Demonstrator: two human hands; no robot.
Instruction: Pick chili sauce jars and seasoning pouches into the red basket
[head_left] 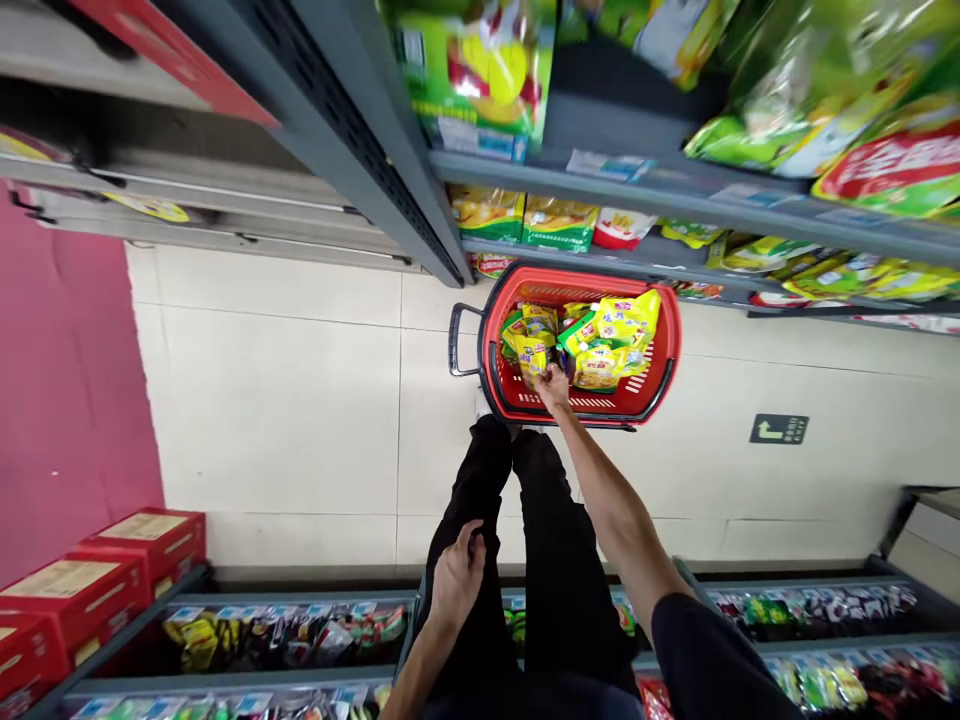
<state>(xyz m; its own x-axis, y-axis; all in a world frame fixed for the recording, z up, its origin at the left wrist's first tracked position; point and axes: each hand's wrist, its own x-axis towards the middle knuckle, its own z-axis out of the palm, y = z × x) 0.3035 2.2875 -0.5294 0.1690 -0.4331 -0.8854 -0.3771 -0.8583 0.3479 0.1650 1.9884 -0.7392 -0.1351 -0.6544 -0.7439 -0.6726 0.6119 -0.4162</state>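
My right hand [553,388] reaches down into a red shopping basket [660,390] on the floor, its fingers closed on the lower edge of a yellow seasoning packet [531,355]. Around it in the basket lie several other yellow and green packets [626,318], some overlapping. A dark item beside my fingers is mostly covered. The basket's black handle [452,340] sticks out on the left side. Over my left thigh hangs my left hand [457,575], empty, with fingers loosely bent and thumb apart from the index finger.
Grey shelves [675,150] full of green and yellow bags rise just beyond the basket. Behind me stand low racks [300,590] of small packets. Red boxes [150,540] are stacked at lower left. An exit sign [778,429] is on the tiled floor [300,400].
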